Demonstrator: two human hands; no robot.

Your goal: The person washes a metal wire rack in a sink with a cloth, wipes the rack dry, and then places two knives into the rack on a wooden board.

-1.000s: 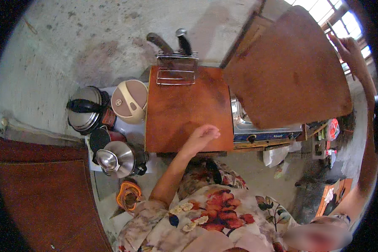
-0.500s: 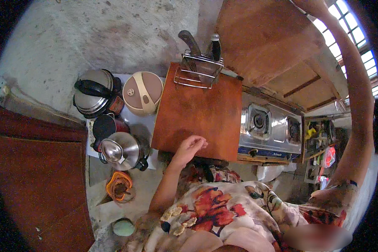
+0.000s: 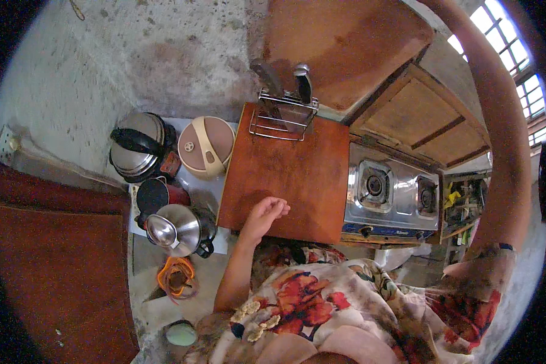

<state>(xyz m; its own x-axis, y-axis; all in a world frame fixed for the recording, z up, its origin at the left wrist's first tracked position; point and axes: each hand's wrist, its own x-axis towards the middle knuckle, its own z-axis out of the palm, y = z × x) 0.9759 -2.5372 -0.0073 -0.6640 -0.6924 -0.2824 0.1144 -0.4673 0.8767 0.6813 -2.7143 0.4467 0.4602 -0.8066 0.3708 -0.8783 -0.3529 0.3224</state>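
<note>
My left hand (image 3: 266, 219) hovers over the near edge of a reddish-brown wooden tabletop (image 3: 291, 176). Its fingers are curled together and I see nothing in them. My right arm (image 3: 503, 121) is raised high along the right side, and its hand lies beyond the upper edge of the picture. At the back of the tabletop stands a wire knife rack (image 3: 285, 115). A dark-handled cleaver (image 3: 267, 77) and a knife with a black and silver handle (image 3: 303, 84) are upright in it.
Right of the tabletop is a two-burner gas stove (image 3: 391, 191), with wooden panels (image 3: 418, 115) behind it. On the left are a lidded pressure cooker (image 3: 138, 145), a beige-lidded round container (image 3: 206, 147), a dark red pot (image 3: 164, 195) and a steel kettle (image 3: 185, 230). An orange basket (image 3: 176, 276) sits lower down.
The view has tilted, so the tabletop and stove sit lower in it. My raised right hand has left the picture at the top. My left hand stays over the near edge, still curled.
</note>
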